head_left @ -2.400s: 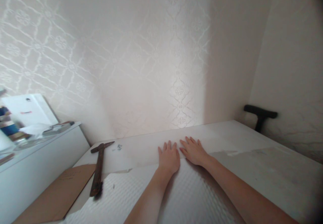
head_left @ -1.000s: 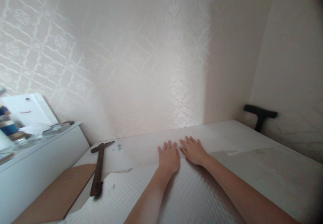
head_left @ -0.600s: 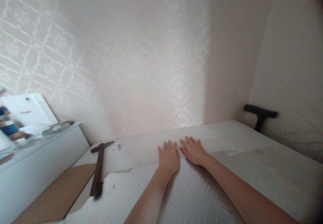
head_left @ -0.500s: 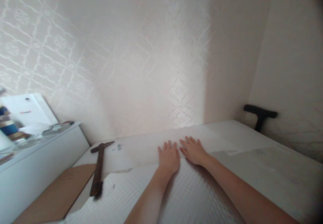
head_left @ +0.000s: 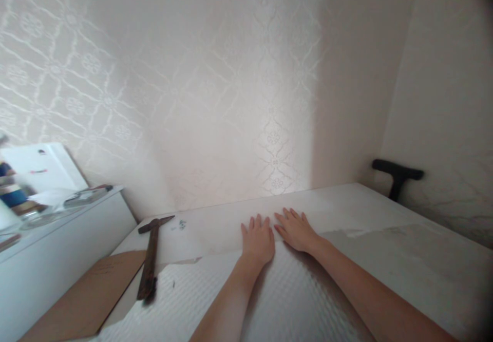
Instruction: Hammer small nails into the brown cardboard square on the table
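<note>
The wall [head_left: 215, 85] ahead of me fills most of the view, papered in a pale lattice pattern with small rosettes, and it meets a plainer wall at the corner on my right. Below it the bench [head_left: 404, 260] runs from that corner across to my left, its top grey-white and a little scuffed. Over the near middle of the bench lies the sheet [head_left: 285, 301], white with a fine raised texture, and both my forearms cross it; its far edge stops just short of a smooth pale strip [head_left: 215, 231] that runs along the back of the bench. To my left stands a white cabinet [head_left: 57, 249], apart from the bench, with blurred clutter on top that I cannot make out. A flat piece of brown cardboard [head_left: 88, 301] lies at the bench's near left corner, beside the sheet's torn-looking left edge. The hammer [head_left: 149, 260] lies along the cardboard's right side, head towards the wall, on the bench. A black T-shaped handle [head_left: 396, 172] stands against the right wall, well apart from me. My left hand [head_left: 257, 239] and right hand [head_left: 296, 229] lie palm down side by side, almost touching, at the sheet's far edge, fingers [head_left: 252, 225] released and spread flat onto the strip, grasping nothing. A few dark bits [head_left: 182, 224] lie near the hammer's head, too small to tell.
</note>
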Demonstrator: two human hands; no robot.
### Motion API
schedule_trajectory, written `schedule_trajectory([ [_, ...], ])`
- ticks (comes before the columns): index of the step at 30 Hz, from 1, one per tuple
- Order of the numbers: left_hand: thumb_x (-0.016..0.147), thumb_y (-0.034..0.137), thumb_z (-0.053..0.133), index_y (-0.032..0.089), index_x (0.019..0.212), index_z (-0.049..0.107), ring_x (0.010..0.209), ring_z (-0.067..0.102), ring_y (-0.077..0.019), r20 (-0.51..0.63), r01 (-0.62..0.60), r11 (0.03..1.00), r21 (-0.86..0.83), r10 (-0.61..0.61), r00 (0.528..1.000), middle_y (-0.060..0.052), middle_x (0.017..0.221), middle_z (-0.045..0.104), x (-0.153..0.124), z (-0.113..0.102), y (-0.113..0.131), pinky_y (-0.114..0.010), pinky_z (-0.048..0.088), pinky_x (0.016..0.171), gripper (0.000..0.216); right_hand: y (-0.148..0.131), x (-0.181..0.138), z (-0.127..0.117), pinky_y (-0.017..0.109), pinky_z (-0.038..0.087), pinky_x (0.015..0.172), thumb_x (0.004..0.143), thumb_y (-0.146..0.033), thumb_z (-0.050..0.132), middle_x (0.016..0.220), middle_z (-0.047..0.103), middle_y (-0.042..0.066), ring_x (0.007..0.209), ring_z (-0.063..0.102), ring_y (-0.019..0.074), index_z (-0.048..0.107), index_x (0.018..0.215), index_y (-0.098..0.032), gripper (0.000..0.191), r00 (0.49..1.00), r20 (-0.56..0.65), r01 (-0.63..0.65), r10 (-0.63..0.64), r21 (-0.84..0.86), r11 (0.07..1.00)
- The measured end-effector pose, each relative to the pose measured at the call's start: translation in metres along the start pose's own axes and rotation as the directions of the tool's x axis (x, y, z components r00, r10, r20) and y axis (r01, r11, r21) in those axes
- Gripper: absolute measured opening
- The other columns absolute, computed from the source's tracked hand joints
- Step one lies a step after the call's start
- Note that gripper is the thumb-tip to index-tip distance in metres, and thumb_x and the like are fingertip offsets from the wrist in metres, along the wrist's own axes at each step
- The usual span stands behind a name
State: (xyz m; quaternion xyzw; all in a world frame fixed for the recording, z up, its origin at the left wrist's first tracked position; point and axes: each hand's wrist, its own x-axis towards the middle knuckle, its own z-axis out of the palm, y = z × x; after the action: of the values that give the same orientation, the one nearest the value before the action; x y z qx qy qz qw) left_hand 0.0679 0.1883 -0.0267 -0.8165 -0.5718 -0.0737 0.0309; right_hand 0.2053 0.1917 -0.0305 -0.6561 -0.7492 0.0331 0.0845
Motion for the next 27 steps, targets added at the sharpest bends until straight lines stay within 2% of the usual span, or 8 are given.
schedule_trajectory([
  [27, 0.092, 0.031, 0.016, 0.021, 0.135, 0.034, 0.13, 0.027, -0.0273, 0.011, 0.0, 1.0, 0.022, -0.001, 1.0, -0.01, 0.143, 0.031, 0.0002, 0.0022, -0.0005, -0.053, 0.024, 0.102, 0.048, -0.0003, -0.0005, -0.0001, 0.056, 0.017, 0.099, 0.091, -0.042, 0.023, 0.142, 0.027, 0.018, 0.13, 0.021, 0.0347, 0.035, 0.136, -0.017, 0.054, 1.0, -0.015, 0.007, -0.008, -0.006, 1.0],
])
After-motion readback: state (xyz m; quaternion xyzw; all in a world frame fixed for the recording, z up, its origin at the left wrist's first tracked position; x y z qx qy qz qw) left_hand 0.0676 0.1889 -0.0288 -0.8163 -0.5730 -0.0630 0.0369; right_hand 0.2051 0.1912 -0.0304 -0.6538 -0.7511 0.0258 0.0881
